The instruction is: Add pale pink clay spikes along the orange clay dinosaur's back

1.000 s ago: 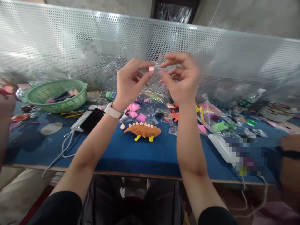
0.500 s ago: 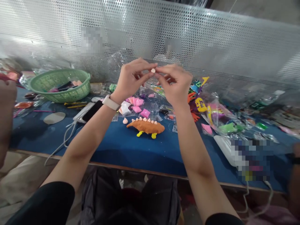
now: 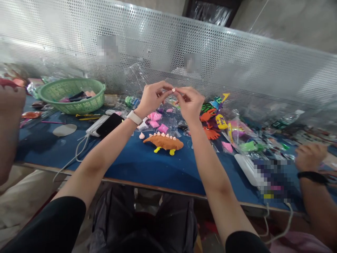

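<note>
Between the fingertips of both my hands, raised above the table, is a small pale pink piece of clay [image 3: 173, 90]. My left hand [image 3: 154, 97], with a light band on its wrist, pinches it from one side. From the other side my right hand [image 3: 191, 102] pinches it too. Below them on the blue table lies a brown clay dinosaur [image 3: 165, 142] with yellow feet and a row of pale pink spikes along its back. Close to its tail tip sits a loose lump of pale pink clay [image 3: 141, 135].
A green basket [image 3: 71, 107] stands at the left, near a phone [image 3: 112, 124] and a white power bank. Pink clay packets [image 3: 155, 116] lie behind the dinosaur. Orange clay figures [image 3: 210, 133] and a white device [image 3: 244, 169] are at right. Other people's arms [image 3: 312, 156] reach in at both sides.
My hands have come lower in view, still pinching the small pale clay piece. At the right, another person's hand has come further into view. The dinosaur stays where it lay.
</note>
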### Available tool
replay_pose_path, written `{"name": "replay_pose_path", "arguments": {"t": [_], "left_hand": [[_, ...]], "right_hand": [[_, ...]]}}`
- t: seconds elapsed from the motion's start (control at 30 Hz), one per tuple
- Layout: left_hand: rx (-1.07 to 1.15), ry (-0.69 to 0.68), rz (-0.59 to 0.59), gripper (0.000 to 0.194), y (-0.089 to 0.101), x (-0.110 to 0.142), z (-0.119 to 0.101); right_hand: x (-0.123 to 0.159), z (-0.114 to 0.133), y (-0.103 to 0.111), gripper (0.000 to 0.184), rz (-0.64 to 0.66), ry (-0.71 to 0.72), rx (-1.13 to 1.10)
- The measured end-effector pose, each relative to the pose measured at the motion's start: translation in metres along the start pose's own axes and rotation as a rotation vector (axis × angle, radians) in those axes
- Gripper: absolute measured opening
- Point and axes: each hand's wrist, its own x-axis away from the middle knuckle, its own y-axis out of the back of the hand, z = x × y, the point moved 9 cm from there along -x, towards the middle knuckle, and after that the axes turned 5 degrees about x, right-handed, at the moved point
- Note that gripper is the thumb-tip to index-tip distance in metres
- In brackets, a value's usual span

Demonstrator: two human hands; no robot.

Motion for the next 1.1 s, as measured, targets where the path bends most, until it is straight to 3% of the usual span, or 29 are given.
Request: {"name": "replay_pose_path", "arguments": {"t": [0.33, 0.8, 1.1], "left_hand": [[-0.057, 0.012, -0.003, 0.015, -0.004, 0.005, 0.027], [-0.128, 0.005, -0.013, 0.013, -0.001, 0.006, 0.026], [-0.105, 0.023, 0.000, 0.016, -0.003, 0.007, 0.029]], "right_hand": [[0.010, -0.022, -0.013, 0.045, 0.061, -0.066, 0.079], [0.010, -0.023, -0.019, 0.049, 0.091, -0.111, 0.038], [0.009, -0.023, -0.020, 0.040, 0.129, -0.066, 0.025]]}}
